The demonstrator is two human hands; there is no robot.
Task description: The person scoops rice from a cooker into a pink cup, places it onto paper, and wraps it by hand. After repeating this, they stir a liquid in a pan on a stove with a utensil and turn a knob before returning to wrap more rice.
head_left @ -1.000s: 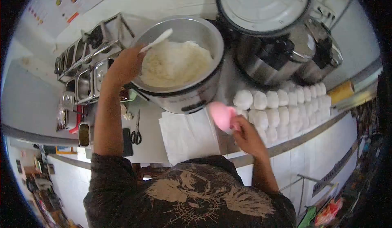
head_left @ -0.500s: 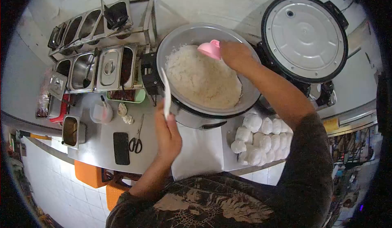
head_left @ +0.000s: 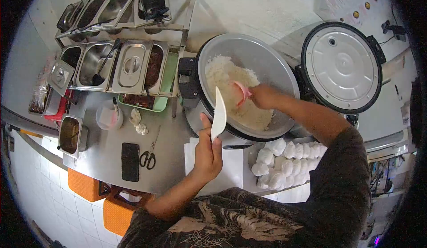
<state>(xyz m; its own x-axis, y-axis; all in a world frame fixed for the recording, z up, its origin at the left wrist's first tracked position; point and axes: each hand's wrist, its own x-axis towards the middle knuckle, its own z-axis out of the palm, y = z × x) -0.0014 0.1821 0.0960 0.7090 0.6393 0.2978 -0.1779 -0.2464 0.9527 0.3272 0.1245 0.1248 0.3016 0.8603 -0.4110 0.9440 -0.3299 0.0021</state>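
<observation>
My right hand [head_left: 263, 97] is closed on a pink scoop [head_left: 242, 94], its bowl dipped into the cooked rice [head_left: 222, 70]. The rice fills the lower and left parts of a large grey pot [head_left: 284, 77] in a rice cooker. In my left hand [head_left: 209, 157] is a white rice paddle [head_left: 219, 119], held upright with its blade in front of the cooker's near rim. Below the paddle lie white paper sheets [head_left: 230, 170]. Part of the scoop's handle is hidden by my right fingers.
White wrapped bundles [head_left: 289, 164] are grouped at the right. The cooker's open lid [head_left: 342, 68] stands behind them. Metal food pans [head_left: 95, 66] fill a rack at left. A black phone [head_left: 130, 162], scissors [head_left: 148, 157] and a plastic tub [head_left: 109, 117] lie on the counter.
My right hand has lowered the pink scoop from above the rice into it. My left hand has brought the paddle closer to the pot's front. The whole view has shifted.
</observation>
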